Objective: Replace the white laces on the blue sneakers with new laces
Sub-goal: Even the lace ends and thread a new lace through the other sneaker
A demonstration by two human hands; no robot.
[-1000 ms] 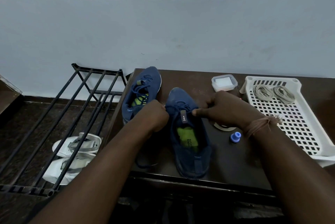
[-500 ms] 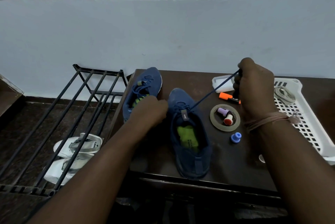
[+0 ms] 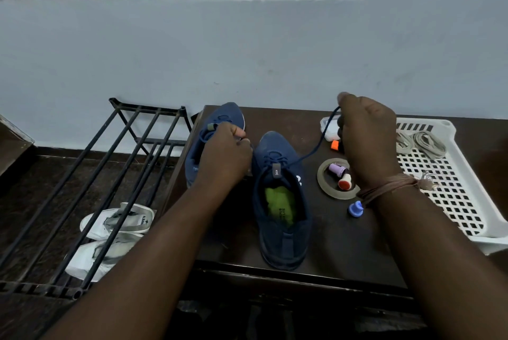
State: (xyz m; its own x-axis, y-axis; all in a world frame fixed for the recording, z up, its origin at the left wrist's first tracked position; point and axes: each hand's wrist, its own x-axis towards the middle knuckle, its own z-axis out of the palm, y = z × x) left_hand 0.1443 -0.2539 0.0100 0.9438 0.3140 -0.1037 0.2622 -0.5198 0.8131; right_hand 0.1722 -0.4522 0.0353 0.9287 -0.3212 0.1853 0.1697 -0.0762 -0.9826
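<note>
Your right hand (image 3: 367, 141) is curled round a dark blue lace (image 3: 316, 148), holding it up above the table (image 3: 338, 243). The lace runs taut, down and to the left, into the top eyelets of the near sneaker (image 3: 281, 202), so the pull line slants away from the shoe's long axis, which points from you toward the wall. Your left hand (image 3: 226, 152) sits just left of that sneaker's toe, over the far sneaker (image 3: 220, 119); its fingers look bunched, but whether they pinch a lace end you cannot tell from here. The right hand is the one placed to draw the lace through. The pale laces (image 3: 420, 143) lie in the white tray (image 3: 450, 202), just beyond your right hand.
</note>
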